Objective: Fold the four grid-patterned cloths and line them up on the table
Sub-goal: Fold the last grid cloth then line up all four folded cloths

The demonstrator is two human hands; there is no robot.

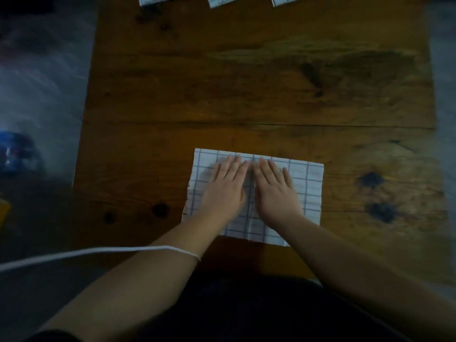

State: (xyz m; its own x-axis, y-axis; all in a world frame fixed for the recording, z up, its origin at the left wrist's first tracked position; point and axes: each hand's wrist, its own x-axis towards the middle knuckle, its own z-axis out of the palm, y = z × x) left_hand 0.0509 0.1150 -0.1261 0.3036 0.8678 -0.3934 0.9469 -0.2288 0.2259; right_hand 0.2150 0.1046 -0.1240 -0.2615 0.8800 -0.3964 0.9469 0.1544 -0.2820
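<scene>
A: What does the cloth [308, 191] look like?
B: White with a thin dark grid, a flat rectangle on the table [246, 95], under both palms.
A: And the hands?
B: Left hand [224, 191] and right hand [276, 193] side by side, fingers straight, pressing it flat.

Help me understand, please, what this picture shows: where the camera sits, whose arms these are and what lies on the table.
There is no machine here. A person wears a single camera on the head, and it looks down at their own bare arms. The left hand and the right hand lie flat, side by side, pressing on a grid-patterned cloth on a wooden table. Neither hand grips anything. Three other grid-patterned cloths sit in a row at the far edge, cut off by the frame. A white cord crosses the left forearm.
</scene>
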